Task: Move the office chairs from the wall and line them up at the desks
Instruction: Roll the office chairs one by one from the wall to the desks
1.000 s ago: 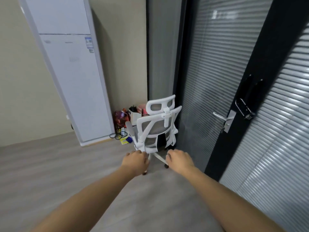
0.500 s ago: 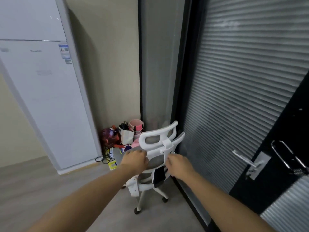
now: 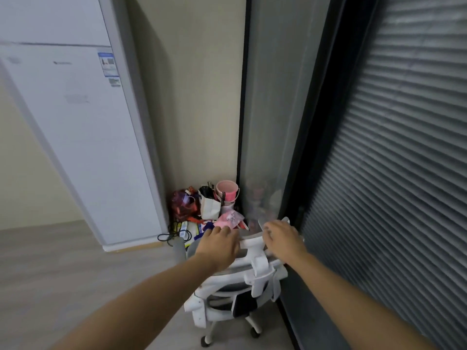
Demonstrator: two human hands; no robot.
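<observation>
Reaching the white office chair [image 3: 242, 286] in the corner, both hands now on its headrest [image 3: 249, 242].

A second ago I was steps away; now my left hand [image 3: 219, 246] and right hand [image 3: 283, 239] curl over the top bar (grip looks partial), chair beside the blinds-covered glass partition [image 3: 391, 185], clutter pile [image 3: 209, 208] and standing air conditioner [image 3: 75, 122] beyond. I judge pulling comes next.

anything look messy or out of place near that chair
Yes: a heap of bags, a pink bucket and loose black cables is piled on the floor in the corner, just beyond the white chair.
</observation>
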